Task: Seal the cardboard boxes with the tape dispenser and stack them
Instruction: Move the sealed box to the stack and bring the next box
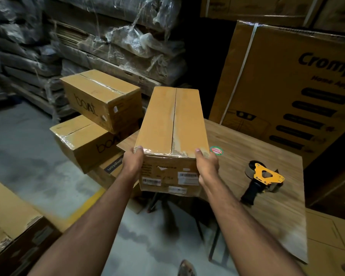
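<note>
A long taped cardboard box [171,124] is held up in front of me, its near end carrying barcode labels. My left hand [132,161] grips its near left corner and my right hand [206,166] grips its near right corner, thumbs on top. To the left stands a stack of sealed boxes: the top one [102,98] lies on a second one [82,144], both marked with black handwriting. The yellow and black tape dispenser [262,181] lies on the wooden table [267,216] to my right, apart from both hands.
A large printed carton [287,80] stands behind the table on the right. Plastic-wrapped bundles of flat cardboard [108,42] fill the back. More cartons [6,222] lie at the lower left. A third box [112,170] sits under the stack. Grey concrete floor [22,140] lies between.
</note>
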A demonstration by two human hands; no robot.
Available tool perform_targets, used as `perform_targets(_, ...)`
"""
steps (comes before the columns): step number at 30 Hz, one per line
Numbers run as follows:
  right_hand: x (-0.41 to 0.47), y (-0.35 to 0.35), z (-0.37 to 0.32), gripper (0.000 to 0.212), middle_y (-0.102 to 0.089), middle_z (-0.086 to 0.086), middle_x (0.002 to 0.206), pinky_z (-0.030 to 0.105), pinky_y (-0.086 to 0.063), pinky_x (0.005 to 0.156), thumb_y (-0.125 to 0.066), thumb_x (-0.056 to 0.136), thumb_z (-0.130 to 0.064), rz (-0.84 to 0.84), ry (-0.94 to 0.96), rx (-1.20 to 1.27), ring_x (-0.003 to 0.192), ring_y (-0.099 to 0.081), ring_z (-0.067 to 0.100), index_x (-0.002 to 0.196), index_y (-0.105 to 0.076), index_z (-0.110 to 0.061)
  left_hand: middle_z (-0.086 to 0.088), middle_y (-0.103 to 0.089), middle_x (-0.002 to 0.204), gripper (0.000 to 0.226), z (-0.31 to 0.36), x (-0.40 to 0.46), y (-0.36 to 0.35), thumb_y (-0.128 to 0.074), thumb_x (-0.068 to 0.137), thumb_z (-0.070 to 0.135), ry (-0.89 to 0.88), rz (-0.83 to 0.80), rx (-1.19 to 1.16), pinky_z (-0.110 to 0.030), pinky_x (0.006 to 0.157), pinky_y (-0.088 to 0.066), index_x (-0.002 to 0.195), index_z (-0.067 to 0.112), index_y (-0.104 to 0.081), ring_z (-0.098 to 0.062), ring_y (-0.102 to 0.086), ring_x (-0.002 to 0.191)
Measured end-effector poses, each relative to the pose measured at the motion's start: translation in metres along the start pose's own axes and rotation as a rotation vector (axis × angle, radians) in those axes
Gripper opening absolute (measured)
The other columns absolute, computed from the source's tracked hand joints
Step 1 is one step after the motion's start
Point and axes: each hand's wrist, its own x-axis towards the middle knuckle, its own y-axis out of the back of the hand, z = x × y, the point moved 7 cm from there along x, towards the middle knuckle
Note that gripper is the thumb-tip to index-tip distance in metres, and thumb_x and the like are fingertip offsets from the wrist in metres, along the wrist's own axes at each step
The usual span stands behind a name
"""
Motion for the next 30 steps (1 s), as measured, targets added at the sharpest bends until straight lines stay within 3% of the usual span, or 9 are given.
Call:
perform_targets(5,-0.015,-0.026,-0.037,0.028,-0.072,0.007,0.102,0.042,-0.057,0.082,-0.066,0.090,-0.036,0.012,0.171,0.001,0.089,-0.067,0.027,0.108,-0.069,-0.015,-0.009,-0.067,0.102,0.027,0.028,-0.004,0.039,-0.045,0.100,0.043,-0.100,0.124,0.011,-0.051,0.085,-0.058,0.111,0.021,-0.056,-0.027,-0.065,0.092)
perform_targets(8,-0.033,-0.060,-0.069,0.031,-0.072,0.005,0.101,0.047,-0.058,0.082,-0.065,0.090,-0.039,-0.040,0.270,0.036,0.089,-0.069,0.027,0.112,-0.068,-0.017,-0.008,-0.067,0.106,0.034,0.052,0.004,0.076,-0.043,0.095,0.050,-0.145,0.193,-0.035,-0.049,0.087,-0.056,0.112,0.024,-0.057,-0.028,-0.064,0.097)
perform_targets(12,-0.063,-0.108,-0.117,0.029,-0.070,0.002,0.104,0.028,-0.050,0.073,-0.063,0.095,-0.031,-0.147,0.423,0.067,0.090,-0.065,0.019,0.118,-0.066,-0.014,-0.006,-0.065,0.112,0.039,0.086,0.012,0.132,-0.041,0.101,0.042,-0.228,0.333,-0.128,-0.038,0.080,-0.054,0.126,0.016,-0.056,-0.022,-0.061,0.097)
perform_targets(15,-0.081,-0.151,-0.149,0.024,-0.067,-0.003,0.100,0.019,-0.044,0.068,-0.063,0.096,-0.028,-0.234,0.511,0.071,0.088,-0.063,0.014,0.115,-0.066,-0.014,-0.008,-0.064,0.108,0.039,0.104,0.023,0.173,-0.043,0.101,0.036,-0.256,0.490,-0.146,-0.035,0.082,-0.050,0.121,0.008,-0.061,-0.027,-0.060,0.096)
perform_targets(19,-0.083,-0.224,-0.171,0.027,-0.072,0.001,0.105,0.029,-0.054,0.080,-0.064,0.094,-0.031,-0.385,0.537,0.060,0.093,-0.068,0.020,0.115,-0.067,-0.015,-0.013,-0.069,0.104,0.043,0.107,0.050,0.220,-0.042,0.088,0.043,-0.231,0.606,-0.187,-0.051,0.089,-0.055,0.105,0.012,-0.066,-0.035,-0.064,0.098)
perform_targets(22,-0.085,-0.288,-0.176,0.038,-0.068,0.000,0.114,0.025,-0.047,0.080,-0.064,0.095,-0.031,-0.502,0.544,0.039,0.098,-0.064,0.018,0.128,-0.062,-0.013,-0.017,-0.067,0.102,0.031,0.101,0.070,0.254,-0.044,0.097,0.031,-0.212,0.705,-0.218,-0.047,0.086,-0.054,0.101,0.009,-0.065,-0.037,-0.063,0.098)
perform_targets(25,-0.085,-0.356,-0.173,0.047,-0.056,-0.006,0.114,0.031,-0.050,0.091,-0.062,0.098,-0.027,-0.637,0.509,0.030,0.103,-0.057,0.015,0.140,-0.052,-0.008,-0.011,-0.064,0.097,0.026,0.092,0.107,0.285,-0.043,0.101,0.029,-0.205,0.783,-0.229,-0.037,0.078,-0.047,0.100,0.011,-0.062,-0.030,-0.060,0.091)
perform_targets(28,-0.072,-0.434,-0.171,0.055,-0.056,0.003,0.130,0.036,-0.049,0.100,-0.062,0.098,-0.028,-0.724,0.496,-0.006,0.114,-0.055,0.019,0.145,-0.045,-0.005,-0.009,-0.064,0.096,0.030,0.085,0.158,0.315,-0.043,0.101,0.031,-0.180,0.824,-0.197,-0.034,0.074,-0.045,0.103,0.010,-0.064,-0.026,-0.058,0.086)
perform_targets(30,-0.061,-0.484,-0.170,0.053,-0.057,0.009,0.134,0.033,-0.050,0.095,-0.061,0.098,-0.029,-0.770,0.481,-0.060,0.109,-0.055,0.017,0.144,-0.046,-0.007,-0.011,-0.065,0.095,0.032,0.077,0.194,0.333,-0.045,0.100,0.033,-0.141,0.873,-0.153,-0.038,0.077,-0.047,0.101,0.008,-0.065,-0.030,-0.059,0.087)
